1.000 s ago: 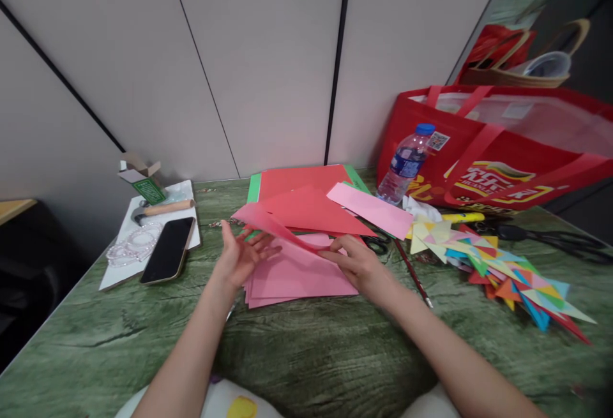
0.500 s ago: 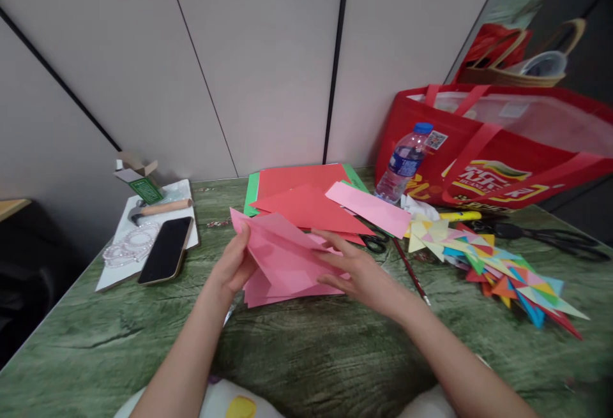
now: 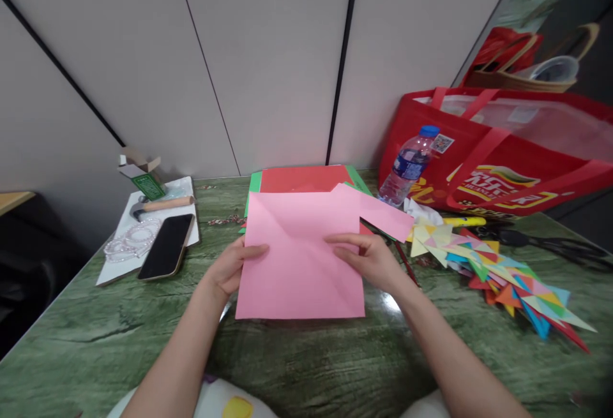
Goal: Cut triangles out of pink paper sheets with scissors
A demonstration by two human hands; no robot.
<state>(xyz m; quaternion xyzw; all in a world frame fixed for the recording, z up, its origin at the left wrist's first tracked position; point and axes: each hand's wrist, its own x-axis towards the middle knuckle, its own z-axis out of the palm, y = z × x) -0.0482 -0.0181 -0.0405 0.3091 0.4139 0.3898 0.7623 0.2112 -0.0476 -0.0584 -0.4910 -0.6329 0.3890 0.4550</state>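
Observation:
A square pink sheet of paper (image 3: 301, 284) is spread flat in front of me, with a faint diagonal crease at its upper left. My left hand (image 3: 230, 266) grips its left edge, thumb on top and the other fingers hidden underneath. At the right edge my right hand (image 3: 376, 261) holds the sheet, with fingers lying on its surface; some of its fingers are hidden. Whether further sheets lie under this one cannot be made out. Behind it a narrow pink paper strip (image 3: 383, 212) rests on a stack of red paper (image 3: 306, 179) with green sheets around it.
On the left are a black phone (image 3: 166, 247), a hammer (image 3: 165, 204), clear beads (image 3: 134, 240) and a small green box (image 3: 147, 183). To the right stand a water bottle (image 3: 407, 169) and a red bag (image 3: 502, 150), with folded coloured paper pieces (image 3: 507, 271) and black scissors (image 3: 550, 241) before them.
The pink paper, bent up and partly folded before, now lies opened out flat. My right hand has moved to its right edge, and my left hand has shifted down slightly along the left edge.

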